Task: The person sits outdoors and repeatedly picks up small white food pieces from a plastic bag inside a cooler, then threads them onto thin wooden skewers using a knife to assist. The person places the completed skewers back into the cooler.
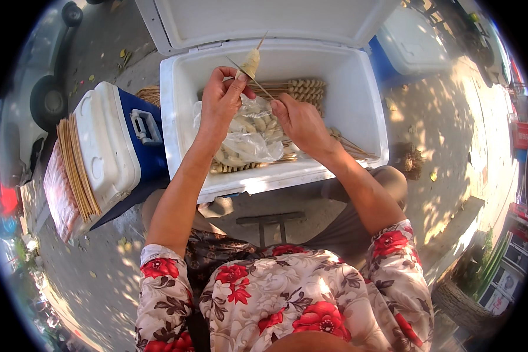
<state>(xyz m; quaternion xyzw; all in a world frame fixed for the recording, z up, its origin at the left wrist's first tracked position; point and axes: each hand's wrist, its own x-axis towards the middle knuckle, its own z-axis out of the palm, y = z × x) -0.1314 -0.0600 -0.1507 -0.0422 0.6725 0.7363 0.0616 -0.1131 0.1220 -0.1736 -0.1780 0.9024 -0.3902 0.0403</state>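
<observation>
My left hand (224, 99) pinches a pale, cone-shaped piece of food (251, 61) on a wooden skewer (262, 40), whose point sticks up. In my right hand (300, 125) is a thin, narrow knife (260, 85), its blade crossing the lower part of the food. Both hands are above an open white cool box (352, 79). Inside it, a clear plastic bag (257, 147) holds several pale, rounded pieces. Skewers of spiral-cut food (307, 90) lie behind the bag, and more skewered food (235, 167) shows along the front, partly covered by the bag.
The cool box's lid (268, 22) is raised at the back. At left, a blue-and-white cooler (110, 132) carries bamboo skewers (77, 167) and a pinkish plastic package (59, 189). Another cooler (416, 42) stands back right. A metal frame (270, 218) is between my legs; a vehicle wheel (50, 103) is far left.
</observation>
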